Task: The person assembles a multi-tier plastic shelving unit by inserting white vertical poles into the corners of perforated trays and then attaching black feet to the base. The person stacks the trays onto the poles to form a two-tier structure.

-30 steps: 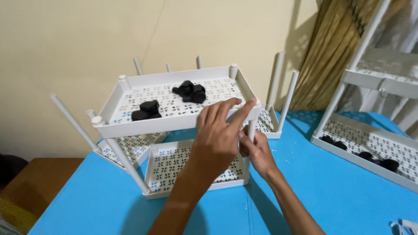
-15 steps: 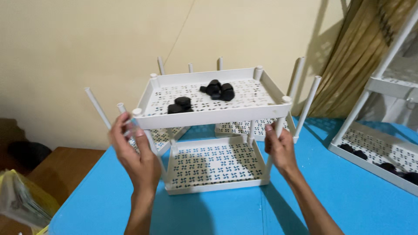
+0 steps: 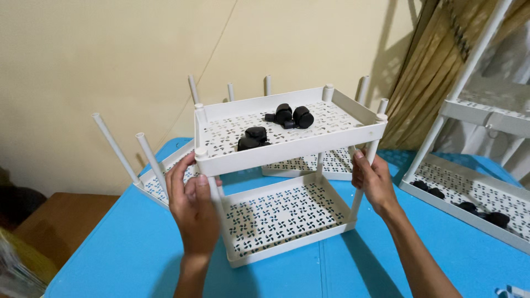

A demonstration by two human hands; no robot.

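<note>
The left hand (image 3: 193, 207) wraps its fingers around the near-left post of a white two-tier rack (image 3: 287, 182); the right hand (image 3: 374, 181) curls around the near-right post. The rack stands on the blue table (image 3: 441, 259), its trays pierced with a pinwheel pattern. Black caster wheels (image 3: 276, 124) lie on the upper tray. Behind it lean more white trays (image 3: 160, 176) with upright posts.

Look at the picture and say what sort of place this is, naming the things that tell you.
Probably a room in a home, used as an assembly spot: a bright blue tabletop against a plain cream wall, brownish curtains, and several white perforated plastic shelf racks, one two-tier rack held by both hands.
</note>
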